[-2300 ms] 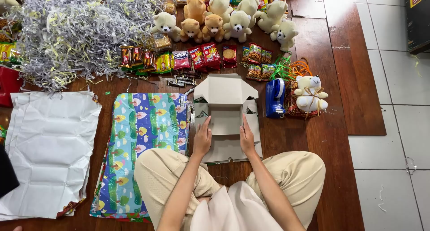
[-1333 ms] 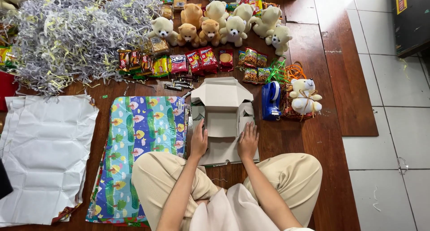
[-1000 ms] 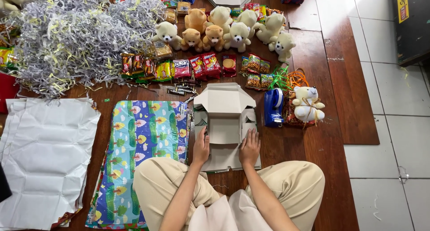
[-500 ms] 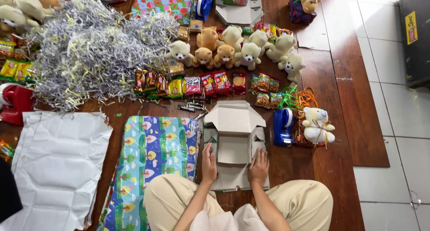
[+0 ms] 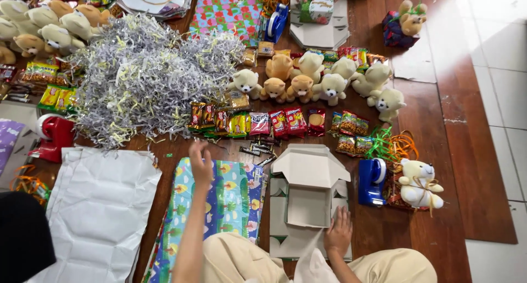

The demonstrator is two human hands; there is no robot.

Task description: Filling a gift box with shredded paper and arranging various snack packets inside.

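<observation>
- Left hand (image 5: 201, 163) is raised over the wrapping paper (image 5: 219, 206), fingers loosely curled, holding nothing.
- Right hand (image 5: 338, 232) lies spread flat on the box (image 5: 307, 198).

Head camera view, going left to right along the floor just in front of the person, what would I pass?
White paper sheet → patterned wrapping paper with the left hand above it → open cardboard box, right hand on it → blue tape dispenser → white teddy bear.
</observation>
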